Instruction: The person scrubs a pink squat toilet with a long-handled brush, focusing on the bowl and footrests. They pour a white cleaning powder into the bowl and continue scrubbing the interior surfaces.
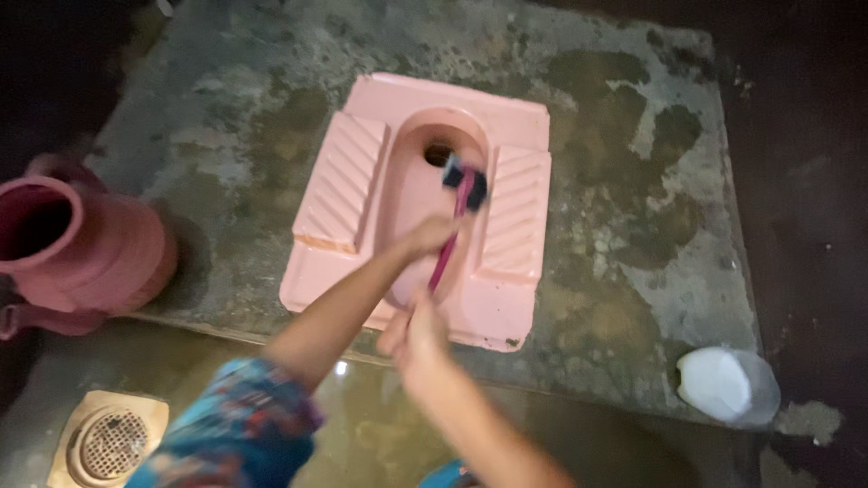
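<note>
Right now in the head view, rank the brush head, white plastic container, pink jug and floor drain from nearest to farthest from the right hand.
From the right hand:
1. Brush head, above it, in the pink toilet pan.
2. White plastic container, far right, and floor drain, lower left: too close to call.
3. Pink jug, far left.

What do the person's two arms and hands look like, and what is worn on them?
Both hands are bare, without gloves. The left hand comes from an arm with a blue patterned sleeve pushed up near the elbow. The right hand has a bare forearm; no ring or watch shows.
</note>
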